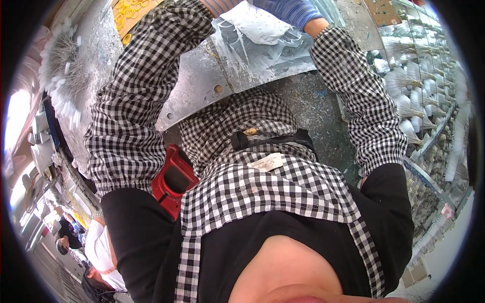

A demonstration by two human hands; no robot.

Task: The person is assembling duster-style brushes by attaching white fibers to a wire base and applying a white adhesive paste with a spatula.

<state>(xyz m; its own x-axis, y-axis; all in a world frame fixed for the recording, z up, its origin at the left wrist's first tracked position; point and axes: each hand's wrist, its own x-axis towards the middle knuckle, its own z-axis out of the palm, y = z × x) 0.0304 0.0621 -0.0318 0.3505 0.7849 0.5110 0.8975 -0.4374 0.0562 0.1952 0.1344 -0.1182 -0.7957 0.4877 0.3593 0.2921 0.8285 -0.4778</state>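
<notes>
Head view, left arm: elbow out to the side, the checked sleeve running up the picture and then inward to the wrist.
Left hand: the left hand, in a striped covering, is cut by the upper edge; fingers out of sight, so whether it grips or is loose cannot be told. It is at the left end of the white mass.
Right arm: elbow out, the other checked sleeve slanting up and inward, a strip of bare wrist showing above its cuff.
Right hand: the right hand, in a blue striped glove, angles up and left from the wrist, over the mass's right side; fingertips cut off, grasp cannot be told.
Labels and writing: a pale tag lies on the checked apron; any marks are too faint to read.
White mass: the soft white mass sits on a smeared, clear sheet at the near part of the metal table; irregular, its visible long axis runs roughly crosswise, sloping down to the right.
Table's left: yellow rings by a brown board; white bristle bundles beyond.
Right side: a rack of white bristle bundles.
Beside left elbow: a red plastic frame.
Lower left: another person in white.
</notes>
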